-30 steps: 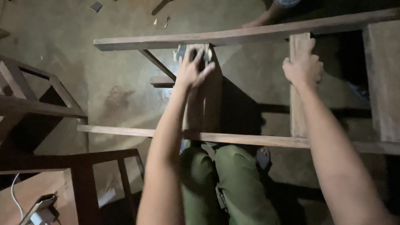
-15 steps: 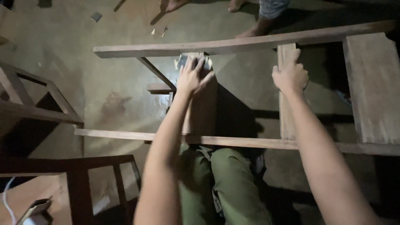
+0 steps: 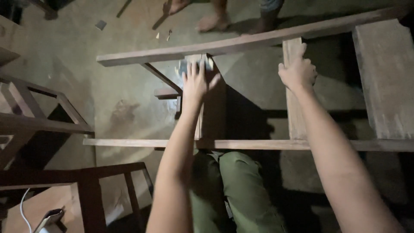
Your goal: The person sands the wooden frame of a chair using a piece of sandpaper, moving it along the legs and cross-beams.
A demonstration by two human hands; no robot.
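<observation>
A wooden frame (image 3: 241, 43) of two long rails joined by upright slats lies across my lap, above a bare floor. My left hand (image 3: 196, 82) presses flat, fingers spread, on a small grey abrasive pad (image 3: 184, 65) at the far end of the middle slat (image 3: 211, 112), just below the far rail. My right hand (image 3: 297, 71) grips the top of the narrower slat (image 3: 295, 116) to the right. A wide board (image 3: 384, 77) forms the frame's right end. My legs in green trousers (image 3: 241, 190) show under the near rail (image 3: 129, 142).
Another person's bare feet (image 3: 211, 21) stand just past the far rail. Dark wooden chair-like frames (image 3: 39, 125) crowd the left side and bottom left. A phone on a white cable (image 3: 49, 218) lies on a board in the bottom left corner. Small wood scraps (image 3: 101, 25) litter the floor.
The view has tilted down and away, bringing the other person's feet into sight. Both of my hands keep their places on the slats.
</observation>
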